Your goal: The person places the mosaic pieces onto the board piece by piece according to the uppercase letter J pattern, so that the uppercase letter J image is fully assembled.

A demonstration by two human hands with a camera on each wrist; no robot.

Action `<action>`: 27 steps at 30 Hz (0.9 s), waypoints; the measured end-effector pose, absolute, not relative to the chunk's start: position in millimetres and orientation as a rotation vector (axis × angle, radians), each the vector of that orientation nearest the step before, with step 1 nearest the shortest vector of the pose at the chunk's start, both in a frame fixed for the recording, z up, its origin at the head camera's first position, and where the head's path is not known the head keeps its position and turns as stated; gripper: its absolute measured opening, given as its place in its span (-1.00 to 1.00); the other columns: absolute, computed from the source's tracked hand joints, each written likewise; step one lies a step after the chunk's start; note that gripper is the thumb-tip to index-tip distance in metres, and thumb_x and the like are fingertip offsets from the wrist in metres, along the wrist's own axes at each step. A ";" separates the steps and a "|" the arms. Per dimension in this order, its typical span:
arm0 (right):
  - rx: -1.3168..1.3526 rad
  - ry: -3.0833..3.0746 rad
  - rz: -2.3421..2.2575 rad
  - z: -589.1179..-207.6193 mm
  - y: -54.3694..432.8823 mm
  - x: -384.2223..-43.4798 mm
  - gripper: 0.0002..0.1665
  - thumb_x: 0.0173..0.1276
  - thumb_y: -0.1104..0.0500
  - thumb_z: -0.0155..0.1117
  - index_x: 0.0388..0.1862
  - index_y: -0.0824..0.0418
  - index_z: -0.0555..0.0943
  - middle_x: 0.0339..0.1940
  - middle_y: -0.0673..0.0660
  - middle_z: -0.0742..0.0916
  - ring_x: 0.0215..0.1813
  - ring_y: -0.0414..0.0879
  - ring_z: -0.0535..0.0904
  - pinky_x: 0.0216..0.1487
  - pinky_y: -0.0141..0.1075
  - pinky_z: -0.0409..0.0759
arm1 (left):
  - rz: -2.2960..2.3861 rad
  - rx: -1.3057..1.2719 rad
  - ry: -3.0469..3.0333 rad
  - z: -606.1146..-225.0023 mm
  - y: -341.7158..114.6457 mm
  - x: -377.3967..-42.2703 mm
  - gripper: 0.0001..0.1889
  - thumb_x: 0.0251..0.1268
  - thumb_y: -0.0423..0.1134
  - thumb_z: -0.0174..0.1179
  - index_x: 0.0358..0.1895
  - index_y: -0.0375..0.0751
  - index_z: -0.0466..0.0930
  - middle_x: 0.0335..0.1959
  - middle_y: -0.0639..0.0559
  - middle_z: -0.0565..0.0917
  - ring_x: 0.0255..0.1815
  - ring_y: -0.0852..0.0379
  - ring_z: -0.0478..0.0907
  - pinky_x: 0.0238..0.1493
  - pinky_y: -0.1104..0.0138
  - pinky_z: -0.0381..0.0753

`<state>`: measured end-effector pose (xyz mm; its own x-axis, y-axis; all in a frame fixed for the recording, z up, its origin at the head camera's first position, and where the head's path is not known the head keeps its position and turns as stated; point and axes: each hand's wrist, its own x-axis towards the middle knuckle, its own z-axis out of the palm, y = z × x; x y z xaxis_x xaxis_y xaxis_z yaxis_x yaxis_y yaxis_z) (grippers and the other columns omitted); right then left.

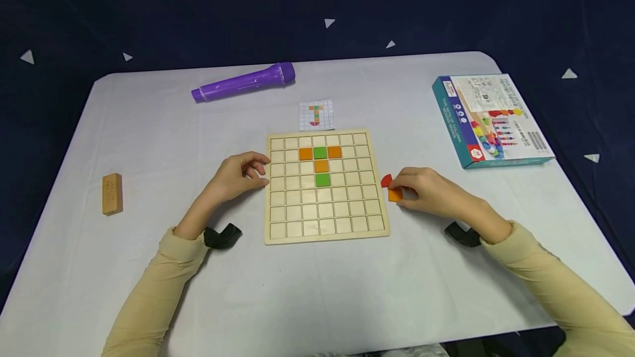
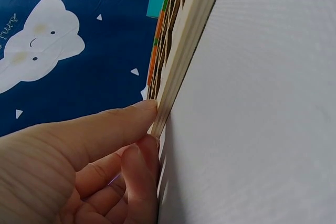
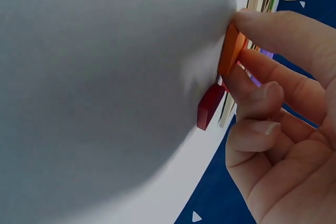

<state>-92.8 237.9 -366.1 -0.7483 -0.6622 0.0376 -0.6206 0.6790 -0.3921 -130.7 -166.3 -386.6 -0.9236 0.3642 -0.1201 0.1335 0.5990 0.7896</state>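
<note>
Thumb and fingers of my right hand (image 1: 429,190) pinch an orange square tile (image 3: 231,51) just off the right edge of a wooden grid board (image 1: 307,228). A red tile with a curved edge (image 1: 386,181) lies beside the orange one, partly behind the fingertips. At the board's left edge, my left hand (image 1: 236,176) touches the side with thumb and fingertips spread apart, the other fingers loosely bent. In the upper grid, orange (image 1: 305,153), green (image 1: 320,152) and orange (image 1: 334,152) tiles form a row, with another orange (image 1: 321,166) and green tile (image 1: 322,179) below the middle one.
A small card (image 1: 316,115) with a coloured grid pattern lies behind the board. Further back is a purple microphone-shaped object (image 1: 243,82). A boxed toy set (image 1: 496,120) lies at the right, and a wooden block (image 1: 112,194) stands at the left.
</note>
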 end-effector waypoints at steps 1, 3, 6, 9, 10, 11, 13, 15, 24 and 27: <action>-1.062 2.781 -0.586 -365.9 237.7 -92.7 -0.75 -0.01 0.32 0.44 -0.27 0.21 0.68 -0.36 -0.01 0.68 -0.37 -0.24 0.45 -0.32 -0.42 0.47 | 1.230 0.405 2.560 -386.5 -166.1 -131.0 -0.57 0.06 -0.36 0.32 0.05 -0.36 0.52 -0.27 -0.20 0.60 -0.47 0.37 0.43 -0.36 0.53 0.37; -1.059 2.786 -0.583 -365.4 237.3 -92.3 -0.75 -0.01 0.32 0.43 -0.28 0.22 0.68 -0.36 0.00 0.68 -0.38 -0.23 0.45 -0.34 -0.43 0.46 | 1.227 0.404 2.561 -386.5 -165.6 -131.4 -0.57 0.07 -0.35 0.32 0.05 -0.36 0.52 -0.27 -0.19 0.60 -0.47 0.37 0.44 -0.36 0.53 0.37; -1.064 2.796 -0.578 -364.9 237.0 -91.8 -0.76 -0.02 0.33 0.42 -0.29 0.24 0.68 -0.37 0.02 0.68 -0.39 -0.23 0.45 -0.35 -0.44 0.45 | 1.230 0.404 2.555 -386.9 -165.2 -131.7 -0.57 0.07 -0.35 0.32 0.05 -0.36 0.52 -0.27 -0.19 0.59 -0.46 0.35 0.44 -0.36 0.53 0.37; -1.077 2.810 -0.583 -364.6 236.7 -91.9 -0.76 -0.03 0.34 0.42 -0.30 0.25 0.68 -0.37 0.03 0.69 -0.39 -0.22 0.46 -0.35 -0.43 0.47 | 1.236 0.404 2.549 -387.6 -165.3 -131.6 -0.57 0.07 -0.36 0.32 0.05 -0.36 0.52 -0.27 -0.20 0.59 -0.46 0.34 0.44 -0.36 0.54 0.38; -1.085 2.815 -0.585 -364.7 236.5 -92.2 -0.76 -0.03 0.34 0.42 -0.30 0.25 0.68 -0.37 0.03 0.69 -0.38 -0.22 0.47 -0.35 -0.42 0.48 | 1.240 0.405 2.548 -387.7 -165.4 -131.5 -0.57 0.06 -0.36 0.32 0.05 -0.37 0.52 -0.27 -0.20 0.59 -0.46 0.34 0.44 -0.36 0.54 0.38; -1.094 2.819 -0.591 -364.6 236.0 -92.7 -0.76 -0.02 0.34 0.42 -0.30 0.25 0.68 -0.36 0.03 0.70 -0.38 -0.22 0.48 -0.34 -0.42 0.50 | 1.243 0.406 2.547 -387.8 -165.5 -131.5 -0.57 0.06 -0.36 0.32 0.05 -0.37 0.52 -0.27 -0.20 0.59 -0.46 0.34 0.44 -0.36 0.54 0.38; -1.116 2.827 -0.602 -364.4 234.4 -93.9 -0.76 -0.02 0.34 0.42 -0.28 0.25 0.68 -0.35 0.03 0.70 -0.36 -0.22 0.50 -0.33 -0.39 0.52 | 1.247 0.405 2.547 -387.8 -165.7 -131.4 -0.57 0.06 -0.36 0.32 0.05 -0.37 0.52 -0.27 -0.20 0.59 -0.46 0.35 0.43 -0.37 0.54 0.38; -1.134 2.830 -0.618 -363.5 231.7 -95.2 -0.75 0.00 0.34 0.41 -0.26 0.26 0.68 -0.34 0.04 0.71 -0.36 -0.22 0.51 -0.32 -0.38 0.53 | 1.248 0.407 2.549 -387.8 -165.9 -131.3 -0.57 0.07 -0.36 0.32 0.05 -0.37 0.52 -0.27 -0.20 0.59 -0.46 0.36 0.43 -0.36 0.53 0.38; -1.168 2.831 -0.669 -359.7 212.2 -97.5 -0.74 0.04 0.28 0.41 -0.23 0.29 0.69 -0.30 0.07 0.71 -0.32 -0.22 0.54 -0.33 -0.39 0.54 | 1.234 0.422 2.560 -388.2 -166.8 -130.0 -0.57 0.06 -0.38 0.32 0.06 -0.36 0.52 -0.28 -0.20 0.60 -0.44 0.33 0.44 -0.33 0.50 0.40; -1.181 2.826 -0.680 -358.8 204.7 -98.0 -0.75 0.05 0.29 0.41 -0.23 0.29 0.69 -0.29 0.07 0.71 -0.31 -0.22 0.55 -0.31 -0.38 0.56 | 1.235 0.425 2.561 -387.6 -166.7 -129.7 -0.57 0.07 -0.37 0.32 0.05 -0.37 0.52 -0.28 -0.20 0.60 -0.44 0.35 0.44 -0.33 0.50 0.40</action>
<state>-98.0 204.7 -358.8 -0.7167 -0.6789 0.1595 -0.6772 0.6227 -0.3920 -129.7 -166.7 -387.6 -0.9217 0.3721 -0.1099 0.1456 0.5943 0.7910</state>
